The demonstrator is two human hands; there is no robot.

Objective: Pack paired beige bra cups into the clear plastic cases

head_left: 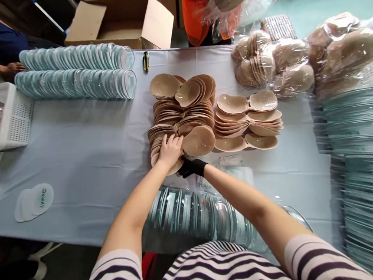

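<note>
Near the middle of the table, beige stick-on bras (184, 109) lie in stacked rows, their paired cups joined at the centre. My bare left hand (172, 151) rests on the front of this pile, fingers stretched out and slightly apart over the cups. Just right of it, my right hand (190, 166) wears a black glove and touches the pile's near edge low down; its fingertips are hidden beneath the cups. One front cup (199, 141) sits tilted up beside my hands. A smaller group of bras (247, 121) lies to the right.
Clear round cases (202, 215) line the near edge; more rows (75, 84) stand far left and stacks (369, 176) at right. Bagged bras (274, 60), a yellow-black cutter (146, 62), white cards (35, 201), a white basket (21, 117) and a carton (120, 23) surround the table. Other people stand beyond.
</note>
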